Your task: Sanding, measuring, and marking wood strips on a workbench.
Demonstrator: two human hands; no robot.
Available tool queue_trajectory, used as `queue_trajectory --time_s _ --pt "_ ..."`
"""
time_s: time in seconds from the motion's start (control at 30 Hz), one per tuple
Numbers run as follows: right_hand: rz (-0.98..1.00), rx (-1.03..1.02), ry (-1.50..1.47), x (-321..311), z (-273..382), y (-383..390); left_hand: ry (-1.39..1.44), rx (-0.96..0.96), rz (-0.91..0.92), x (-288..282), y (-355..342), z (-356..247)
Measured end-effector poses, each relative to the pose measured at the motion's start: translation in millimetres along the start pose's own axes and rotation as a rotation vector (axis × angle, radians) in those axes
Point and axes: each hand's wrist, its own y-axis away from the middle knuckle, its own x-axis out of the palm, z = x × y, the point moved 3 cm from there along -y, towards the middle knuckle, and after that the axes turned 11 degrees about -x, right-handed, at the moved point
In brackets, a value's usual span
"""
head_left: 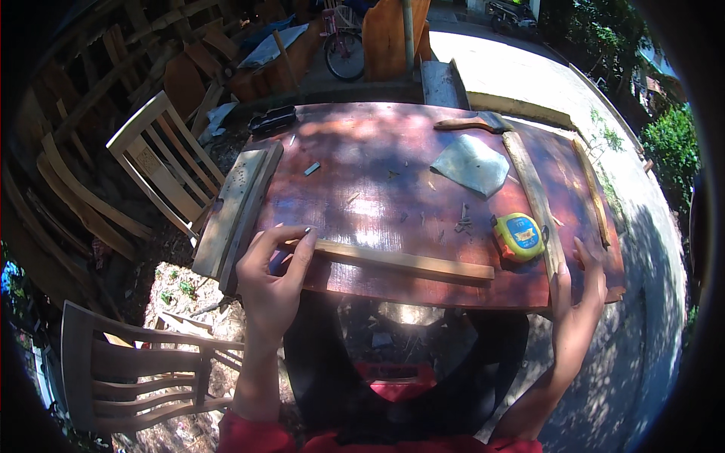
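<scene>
A narrow wooden strip (408, 261) lies along the near edge of the reddish wooden tabletop (340, 196). My left hand (273, 266) is closed around its left end, thumb and forefinger meeting above it. My right hand (578, 294) is open at the table's near right, its fingers apart. Its thumb lies against the near end of a long, pale wooden strip (532, 189), though firm contact is hard to judge. Left of that strip sits a yellow-and-blue tape measure (518, 237). Beyond it rests a pale, folded sheet (471, 164).
A saw-like tool with a wooden handle (468, 123) lies at the far right. Boards (243, 204) line the table's left side, with a black case (273, 120) behind them. Two wooden chairs (162, 162) stand left. A rough strip (591, 192) borders the right edge.
</scene>
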Motion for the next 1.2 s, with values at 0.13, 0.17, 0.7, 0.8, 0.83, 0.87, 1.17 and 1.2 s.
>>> queue_trajectory --time_s 0.13,0.17,0.7,0.8,0.83,0.87,1.17,1.2 --pt "0.049 -0.020 0.026 10 22 -1 -0.066 0.030 0.016 1 -3 10" --pt "0.117 0.005 0.048 11 26 -3 -0.067 0.029 0.015 0 -4 12" --pt "0.162 0.394 -0.951 -10 -14 41 -0.507 0.415 -0.121 12 7 3" --pt "0.250 0.508 -1.134 1 42 47 -0.539 0.427 -0.131 11 11 11" --pt "0.275 0.541 -1.189 4 53 51 -0.539 0.431 -0.127 10 12 13" --pt "0.299 0.574 -1.245 8 62 55 -0.545 0.431 -0.120 9 13 14" --pt "0.341 0.439 -1.379 25 75 63 -0.541 0.566 -0.252 -20 40 36" --pt "0.358 0.426 -1.383 26 75 64 -0.541 0.569 -0.251 -23 43 40"
